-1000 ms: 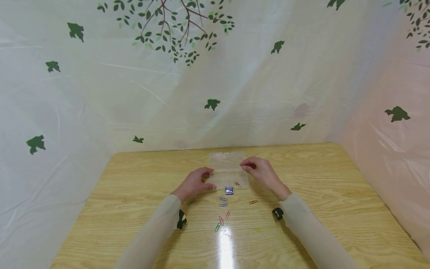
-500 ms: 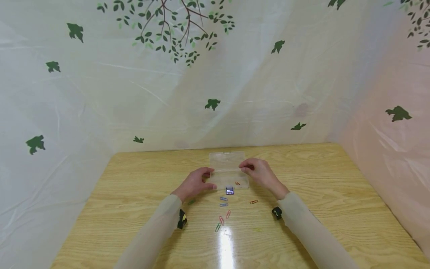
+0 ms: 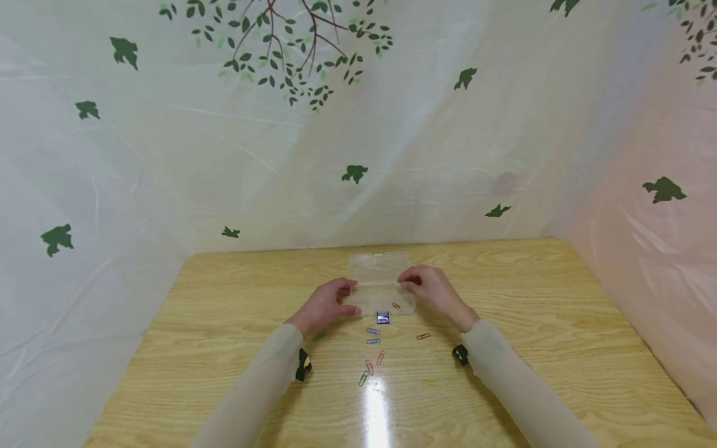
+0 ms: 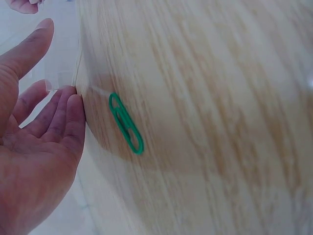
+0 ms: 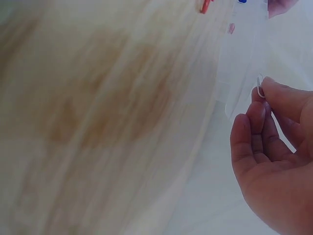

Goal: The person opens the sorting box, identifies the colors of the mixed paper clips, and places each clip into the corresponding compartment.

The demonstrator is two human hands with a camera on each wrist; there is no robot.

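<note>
Clear box (image 3: 370, 303): open with its lid laid back, near the middle of the far edge of the table (image 3: 515, 280), a red-orange clip (image 3: 396, 305) inside
Left hand (image 3: 323, 303): clasps the box's left end between thumb and fingers, a green clip (image 4: 128, 125) on the table just beside
Right hand (image 3: 437, 289): thumb and fingertip pinch a pale paper clip (image 5: 259, 88) near the box's right end
Table centre: two blue clips (image 3: 373, 331), two red clips (image 3: 381, 357), a second green clip (image 3: 363, 378); nearer the right edge, an orange clip (image 3: 423, 336)

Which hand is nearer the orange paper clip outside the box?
Right hand: just beyond the orange paper clip. Left hand: farther, at the left end of the clear box.
</note>
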